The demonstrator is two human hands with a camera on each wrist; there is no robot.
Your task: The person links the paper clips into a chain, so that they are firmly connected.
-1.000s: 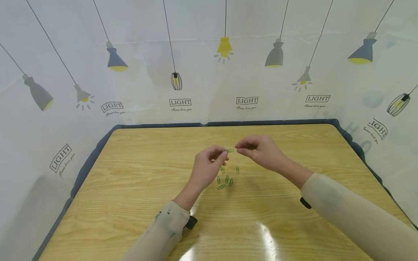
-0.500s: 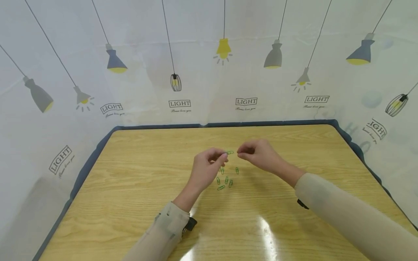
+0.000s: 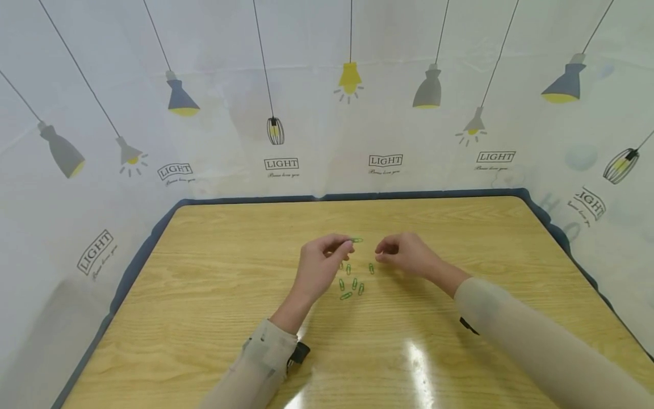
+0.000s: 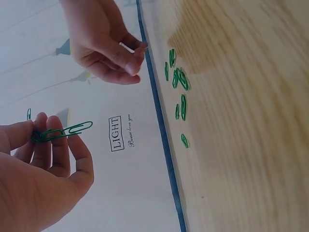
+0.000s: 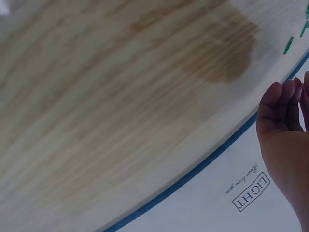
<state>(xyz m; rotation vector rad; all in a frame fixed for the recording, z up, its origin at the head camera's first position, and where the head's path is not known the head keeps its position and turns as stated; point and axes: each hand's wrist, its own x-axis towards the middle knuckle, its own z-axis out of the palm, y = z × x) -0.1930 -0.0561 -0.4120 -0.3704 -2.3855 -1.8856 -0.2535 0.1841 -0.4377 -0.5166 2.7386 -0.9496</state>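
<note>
Between thumb and fingertips, my left hand [image 3: 321,264] pinches a short chain of green paper clips [image 4: 67,130] above the table. In the left wrist view the linked clips lie across the fingers, one end sticking out past them; part is hidden under the thumb. My right hand [image 3: 409,254] hovers to the right with loosely bent fingers, and nothing shows between its thumb and index finger. Nearest to it on the wood lies a single green paper clip [image 3: 371,268]. Several more loose green paper clips [image 3: 355,283] lie scattered below and between the hands.
The wooden table [image 3: 204,307] has a dark blue edge [image 3: 419,195] along its back and sides. Behind it hangs a pale backdrop [image 3: 317,113] printed with lamps. Bright reflections show on the near part of the tabletop.
My right hand has moved down and away from the chain's end, towards the single loose clip. The left hand has stayed almost in place, still holding the chain.
</note>
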